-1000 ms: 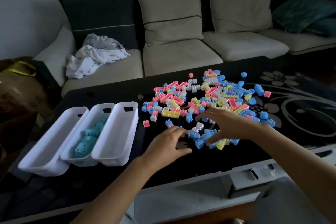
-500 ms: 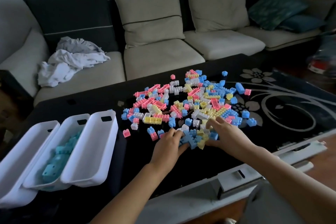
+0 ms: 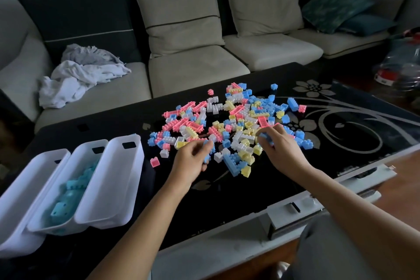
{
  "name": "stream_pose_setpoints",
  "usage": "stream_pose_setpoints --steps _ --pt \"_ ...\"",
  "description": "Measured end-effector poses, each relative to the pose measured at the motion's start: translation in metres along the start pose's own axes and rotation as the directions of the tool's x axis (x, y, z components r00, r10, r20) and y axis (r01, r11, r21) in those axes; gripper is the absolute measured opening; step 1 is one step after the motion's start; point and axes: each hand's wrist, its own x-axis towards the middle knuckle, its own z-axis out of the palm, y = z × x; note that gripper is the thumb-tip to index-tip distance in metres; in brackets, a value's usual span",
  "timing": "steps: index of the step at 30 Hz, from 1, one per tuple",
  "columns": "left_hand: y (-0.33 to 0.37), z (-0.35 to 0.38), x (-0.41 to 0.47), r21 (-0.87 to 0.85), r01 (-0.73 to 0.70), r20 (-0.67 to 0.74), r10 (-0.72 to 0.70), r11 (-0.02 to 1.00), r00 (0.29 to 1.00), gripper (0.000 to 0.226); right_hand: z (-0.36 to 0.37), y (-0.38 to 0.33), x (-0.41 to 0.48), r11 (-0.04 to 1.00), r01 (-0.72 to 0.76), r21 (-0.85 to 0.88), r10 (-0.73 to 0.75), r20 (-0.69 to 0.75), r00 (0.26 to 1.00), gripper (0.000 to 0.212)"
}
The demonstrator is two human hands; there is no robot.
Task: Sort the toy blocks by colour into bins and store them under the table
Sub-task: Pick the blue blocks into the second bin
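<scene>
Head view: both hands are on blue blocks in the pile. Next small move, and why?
Probably swing the left hand over to the middle bin and drop its blue blocks. Its fingers are curled round them, that bin alone shows blue pieces, and it lies on that hand's side. The right hand pinches one blue block and could follow.

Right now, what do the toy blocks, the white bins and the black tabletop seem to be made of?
Toy blocks: moulded plastic by the look, pastel, studded, smooth satin surface. White bins: thin plastic, semi-glossy, rounded corners, cut-out handles. Tabletop: probably black glass or high-gloss lacquer; it shows sheen and a grey flower pattern.
</scene>
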Motion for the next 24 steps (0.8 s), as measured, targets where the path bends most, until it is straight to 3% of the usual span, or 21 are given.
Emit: stream_pose_setpoints --steps 1,2,4,5,7,9,10,12,14,15,17,19,22,24 --pt "0.008 -0.003 0.001 -0.313 0.225 0.073 -0.213 0.923 0.974 0.020 0.000 -0.004 0.000 1.000 0.008 -0.017 -0.008 0.014 1.000 0.023" --pt "0.015 -0.006 -0.001 -0.543 0.390 0.185 -0.347 0.744 0.919 0.021 0.001 -0.008 -0.001 0.999 0.022 -0.043 -0.021 0.024 0.999 0.026" --pt "0.018 -0.014 -0.006 -0.722 0.538 0.375 -0.406 0.436 0.833 0.028 0.002 -0.015 -0.001 0.997 0.045 -0.066 -0.044 0.021 0.999 0.030" --pt "0.018 -0.017 -0.007 -0.747 0.568 0.435 -0.392 0.345 0.810 0.031 0.001 -0.018 -0.001 0.998 0.047 -0.048 -0.046 0.025 0.999 0.031" --pt "0.018 -0.031 -0.010 -0.769 0.578 0.467 -0.378 0.273 0.800 0.032 0.000 -0.027 0.002 0.999 0.032 0.044 -0.035 0.073 0.997 0.036" --pt "0.021 -0.048 -0.013 -0.760 0.551 0.416 -0.393 0.344 0.820 0.032 0.000 -0.042 0.009 0.986 -0.006 0.169 -0.023 0.168 0.986 0.038" --pt "0.024 -0.059 -0.015 -0.737 0.519 0.352 -0.409 0.434 0.842 0.031 0.002 -0.054 0.013 0.972 -0.034 0.231 -0.019 0.224 0.974 0.038" --pt "0.028 -0.082 -0.019 -0.602 0.420 0.175 -0.402 0.679 0.899 0.031 0.010 -0.078 0.022 0.920 -0.137 0.366 -0.001 0.353 0.936 0.034" --pt "0.029 -0.105 -0.025 -0.327 0.320 -0.034 -0.349 0.889 0.936 0.028 0.024 -0.105 0.031 0.813 -0.293 0.503 0.006 0.495 0.869 0.027" --pt "0.027 -0.116 -0.029 -0.140 0.295 -0.139 -0.313 0.945 0.939 0.027 0.033 -0.118 0.036 0.756 -0.365 0.543 0.003 0.555 0.832 0.023" --pt "0.019 -0.141 -0.039 0.245 0.286 -0.315 -0.202 0.926 0.927 0.026 0.056 -0.148 0.043 0.717 -0.422 0.555 -0.020 0.621 0.784 0.019" --pt "0.008 -0.157 -0.049 0.511 0.299 -0.389 -0.093 0.806 0.916 0.027 0.080 -0.178 0.047 0.727 -0.418 0.545 -0.032 0.635 0.772 0.021" --pt "-0.004 -0.162 -0.059 0.699 0.313 -0.411 0.003 0.644 0.912 0.030 0.108 -0.219 0.047 0.747 -0.411 0.523 -0.060 0.669 0.741 0.024" --pt "-0.008 -0.161 -0.062 0.741 0.309 -0.403 0.027 0.596 0.915 0.027 0.120 -0.234 0.046 0.759 -0.399 0.514 -0.102 0.699 0.708 0.027"
